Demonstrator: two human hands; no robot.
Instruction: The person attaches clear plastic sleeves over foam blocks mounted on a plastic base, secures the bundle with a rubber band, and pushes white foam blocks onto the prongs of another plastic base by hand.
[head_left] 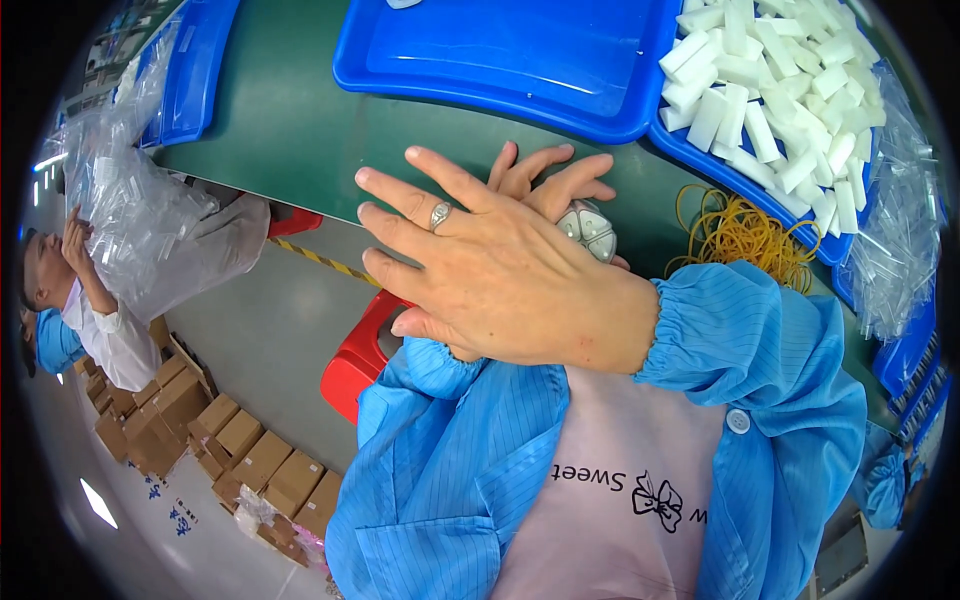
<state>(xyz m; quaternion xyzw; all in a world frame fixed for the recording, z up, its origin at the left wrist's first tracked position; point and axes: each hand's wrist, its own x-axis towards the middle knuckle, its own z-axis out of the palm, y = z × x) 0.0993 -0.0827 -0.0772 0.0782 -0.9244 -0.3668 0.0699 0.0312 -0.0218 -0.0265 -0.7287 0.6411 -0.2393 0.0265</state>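
My right hand [490, 255] lies palm down across my left hand, its fingers spread toward the left, with a ring on one of them. Under it, my left hand [537, 180] shows only some fingers at the top and one fingertip below; its palm is hidden. Between those fingers sits a rounded, grey-white segmented object [590, 232], mostly covered by my right hand, its kind not clear. Just right of it lies a tangle of yellow rubber bands [745, 232]. White oblong blocks [770, 90] are heaped in a blue tray [690, 150] at the upper right.
A larger blue tray [480, 65] stands on the green table [280, 120]. Clear plastic bags [890, 240] lie at the far right. A red stool [355, 360] and cardboard boxes [265, 460] are below the table. Another person [110, 320] is at the left beside clear plastic sheeting [150, 210].
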